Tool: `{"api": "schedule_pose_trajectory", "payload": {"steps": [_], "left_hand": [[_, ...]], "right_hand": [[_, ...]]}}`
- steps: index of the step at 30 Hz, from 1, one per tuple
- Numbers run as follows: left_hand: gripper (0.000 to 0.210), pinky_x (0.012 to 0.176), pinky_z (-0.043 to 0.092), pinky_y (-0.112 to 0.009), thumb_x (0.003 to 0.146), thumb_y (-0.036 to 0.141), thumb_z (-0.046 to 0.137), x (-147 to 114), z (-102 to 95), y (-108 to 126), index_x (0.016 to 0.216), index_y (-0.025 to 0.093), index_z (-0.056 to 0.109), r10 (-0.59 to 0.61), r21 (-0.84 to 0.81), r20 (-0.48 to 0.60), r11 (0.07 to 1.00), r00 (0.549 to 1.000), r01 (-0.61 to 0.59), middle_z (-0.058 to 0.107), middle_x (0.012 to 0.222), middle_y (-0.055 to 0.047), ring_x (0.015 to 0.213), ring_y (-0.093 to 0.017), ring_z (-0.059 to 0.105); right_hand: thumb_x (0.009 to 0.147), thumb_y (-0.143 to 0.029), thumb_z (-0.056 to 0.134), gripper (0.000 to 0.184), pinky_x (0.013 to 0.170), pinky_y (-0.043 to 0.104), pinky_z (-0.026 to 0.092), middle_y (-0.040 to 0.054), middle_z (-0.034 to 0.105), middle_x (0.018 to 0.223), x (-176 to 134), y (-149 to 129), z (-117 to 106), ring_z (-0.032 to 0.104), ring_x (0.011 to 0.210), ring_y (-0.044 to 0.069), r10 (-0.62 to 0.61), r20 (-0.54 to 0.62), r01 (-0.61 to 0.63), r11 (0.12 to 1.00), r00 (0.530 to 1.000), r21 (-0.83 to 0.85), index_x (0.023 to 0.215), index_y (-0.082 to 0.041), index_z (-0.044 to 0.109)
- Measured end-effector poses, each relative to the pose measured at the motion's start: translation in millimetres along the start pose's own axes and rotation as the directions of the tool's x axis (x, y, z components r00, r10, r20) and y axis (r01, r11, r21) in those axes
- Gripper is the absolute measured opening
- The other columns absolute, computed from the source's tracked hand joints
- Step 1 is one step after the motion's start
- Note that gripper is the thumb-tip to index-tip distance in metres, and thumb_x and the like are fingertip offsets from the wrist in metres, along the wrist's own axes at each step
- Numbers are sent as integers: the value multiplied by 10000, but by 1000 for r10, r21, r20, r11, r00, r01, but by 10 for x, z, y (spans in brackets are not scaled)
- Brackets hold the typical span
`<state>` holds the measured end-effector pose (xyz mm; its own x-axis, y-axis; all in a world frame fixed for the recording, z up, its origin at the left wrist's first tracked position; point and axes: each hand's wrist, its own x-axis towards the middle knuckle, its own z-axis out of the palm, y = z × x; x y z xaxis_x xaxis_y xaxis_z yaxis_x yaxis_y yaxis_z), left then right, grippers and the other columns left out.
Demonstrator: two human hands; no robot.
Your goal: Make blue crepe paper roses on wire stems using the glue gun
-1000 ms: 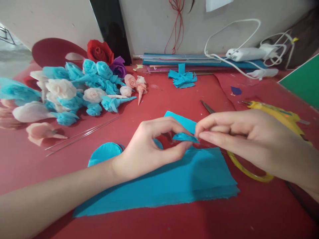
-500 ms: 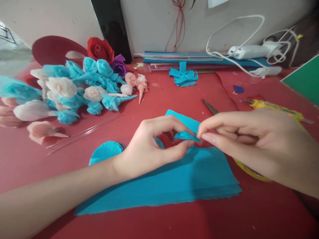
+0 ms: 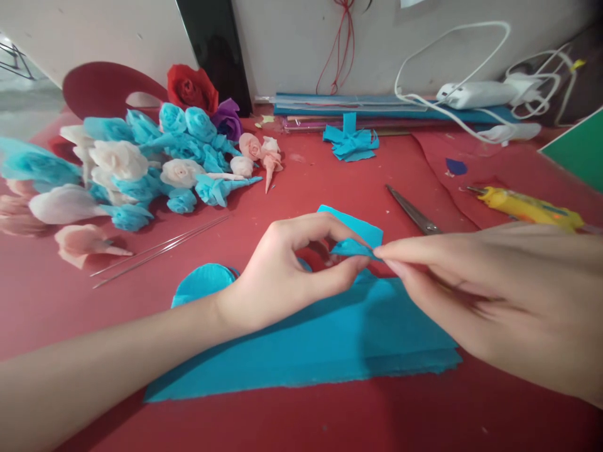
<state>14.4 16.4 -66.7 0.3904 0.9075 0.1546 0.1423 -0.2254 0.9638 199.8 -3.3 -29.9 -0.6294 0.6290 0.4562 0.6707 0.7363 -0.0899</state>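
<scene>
Between thumb and fingertips, my left hand [image 3: 292,270] pinches a small folded piece of blue crepe paper [image 3: 349,247]. My right hand [image 3: 490,301] has its thumb and forefinger closed on the right tip of that same piece. Beneath both hands lies a stack of blue crepe paper sheets [image 3: 301,358]. A blue paper circle [image 3: 202,282] rests left of my left wrist, its lower part hidden by the arm. Behind the fingers is another flat blue paper piece [image 3: 360,226]. Scissors [image 3: 412,210] lie beyond my right hand, which covers their handles.
A heap of blue, white and pink paper flowers [image 3: 183,147] fills the back left, with thin metal wires [image 3: 160,251] before it. Blue paper scraps [image 3: 351,141] lie at the back. A yellow glue gun [image 3: 532,208] and a white power strip [image 3: 475,95] are on the right.
My right hand has turned and shifted slightly, uncovering more of the scissor blades. My left hand keeps its pinch on the paper. The view has moved a little.
</scene>
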Motion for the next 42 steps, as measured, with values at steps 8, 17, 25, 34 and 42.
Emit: {"api": "schedule_pose_trajectory", "payload": {"steps": [8, 17, 25, 34, 42], "left_hand": [[46, 595, 538, -224, 748, 145, 653, 3, -10, 2, 787, 123, 662, -10, -40, 8, 999, 1000, 10, 670, 771, -33, 678, -142, 640], [56, 581, 528, -224, 749, 140, 651, -6, -22, 7, 797, 115, 667, -8, -48, 5, 999, 1000, 8, 665, 754, -25, 657, -135, 635], [13, 564, 523, -224, 742, 140, 649, -3, -7, 4, 745, 132, 639, -11, -55, -9, 998, 1000, 11, 655, 727, -13, 640, -135, 636], [32, 568, 530, -215, 734, 143, 663, 9, -7, 7, 762, 131, 653, -25, -70, -12, 997, 1000, 24, 652, 731, -12, 638, -129, 633], [26, 568, 531, -220, 747, 143, 648, 0, -3, 20, 770, 133, 653, -30, -63, -1, 998, 1000, 30, 659, 747, -21, 634, -131, 633]], "right_hand": [[835, -226, 551, 116, 508, 292, 321, -44, 405, 433, -69, 8, -44, 488, 487, 113, 187, -109, -190, 982, 976, -19, 868, -245, 661], [789, -237, 632, 77, 420, 184, 396, -18, 607, 826, 73, 140, -14, 538, 623, 95, 449, 172, -474, 749, 877, 463, 832, -257, 570], [740, -196, 708, 237, 574, 116, 535, -50, 658, 828, 72, 84, 22, 651, 789, 108, 469, 247, -502, 560, 848, 659, 702, -227, 476], [817, -125, 603, 225, 619, 183, 523, -57, 559, 726, 91, 314, -15, 616, 701, 93, 393, 360, -426, 92, 846, 900, 707, -216, 429], [835, -327, 607, 116, 444, 155, 360, -32, 515, 734, 73, 281, -11, 451, 563, 67, 301, 252, -385, 812, 920, 437, 942, -284, 599]]}}
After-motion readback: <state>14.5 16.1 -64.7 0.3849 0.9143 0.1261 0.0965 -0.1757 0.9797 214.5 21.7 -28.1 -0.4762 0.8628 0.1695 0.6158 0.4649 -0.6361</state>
